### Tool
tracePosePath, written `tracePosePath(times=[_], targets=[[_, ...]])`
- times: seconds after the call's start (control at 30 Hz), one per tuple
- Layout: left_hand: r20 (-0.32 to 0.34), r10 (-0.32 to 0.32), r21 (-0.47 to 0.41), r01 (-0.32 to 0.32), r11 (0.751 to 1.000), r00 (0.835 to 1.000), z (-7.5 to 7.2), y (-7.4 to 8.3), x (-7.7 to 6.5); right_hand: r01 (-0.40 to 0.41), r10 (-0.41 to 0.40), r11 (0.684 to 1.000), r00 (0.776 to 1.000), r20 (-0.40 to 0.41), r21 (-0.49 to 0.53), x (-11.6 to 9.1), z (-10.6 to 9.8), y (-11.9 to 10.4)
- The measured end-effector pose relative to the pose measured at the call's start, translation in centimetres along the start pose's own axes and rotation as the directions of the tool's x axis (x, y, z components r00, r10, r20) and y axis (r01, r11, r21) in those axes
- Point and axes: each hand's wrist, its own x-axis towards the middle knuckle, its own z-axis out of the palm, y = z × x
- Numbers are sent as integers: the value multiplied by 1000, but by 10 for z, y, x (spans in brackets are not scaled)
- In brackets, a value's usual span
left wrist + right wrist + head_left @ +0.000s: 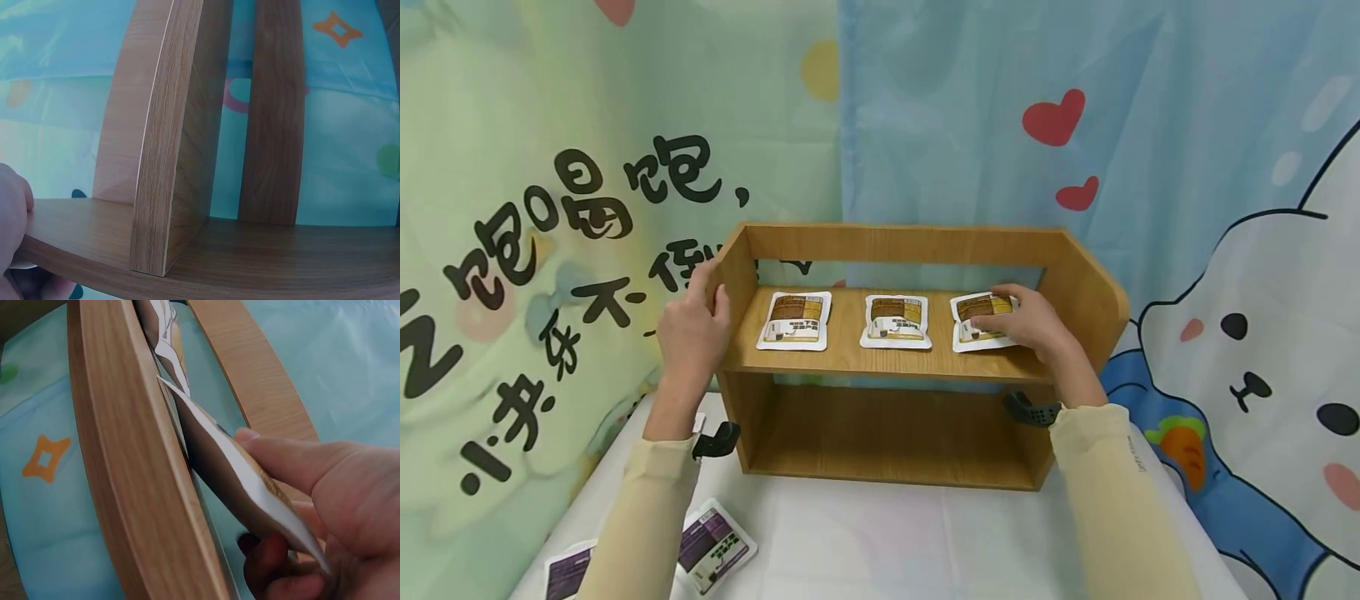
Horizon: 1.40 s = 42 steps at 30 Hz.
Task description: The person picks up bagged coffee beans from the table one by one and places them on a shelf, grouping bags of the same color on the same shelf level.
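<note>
Two printed curtains hang at the back: a green-yellow one [782, 108] on the left and a blue one [940, 125] on the right, bearing red hearts and a big white cartoon animal with a carrot on its blue clothes. Before them runs a white-covered counter [880, 542], carrying a two-level wooden shelf [902, 243]. A person's pale yellow sleeves reach in from the near side; the left sleeve [636, 517] crosses in front of two purple-and-white pouches [718, 546] on the counter, hiding parts of both.

The left hand [694, 325] has its fingers curled round the edge of the shelf's left side panel. The right hand [1030, 321] pinches the right-hand brown-and-white pouch [968, 310] between thumb and fingers, tilted at the right of the upper board and partly covered by that hand. Two similar pouches, a left one [793, 321] and a middle one [895, 322], lie apart on the same board.

Large black Chinese characters, 不 among them, run across the left curtain. The pouches' printing is too small for me to read.
</note>
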Motion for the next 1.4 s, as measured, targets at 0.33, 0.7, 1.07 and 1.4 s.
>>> tracePosePath(times=[0.33, 0.7, 1.07, 1.4], targets=[[-10, 0, 0, 0, 1000, 1000, -1, 0, -2, -29, 27, 996, 999, -27, -90, -6, 1, 2], [-15, 14, -10, -14, 1000, 1000, -1, 1, 0, -51, 49, 995, 998, -28, -86, -6, -1, 3], [-14, 13, -24, -14, 1000, 1000, 3, 6, -3, -8, 2, 996, 998, -69, -92, -21, -3, 7], [-19, -6, -15, 5, 1000, 1000, 0, 5, -5, 172, -281, 942, 873, -399, -288, -80, -30, -37]])
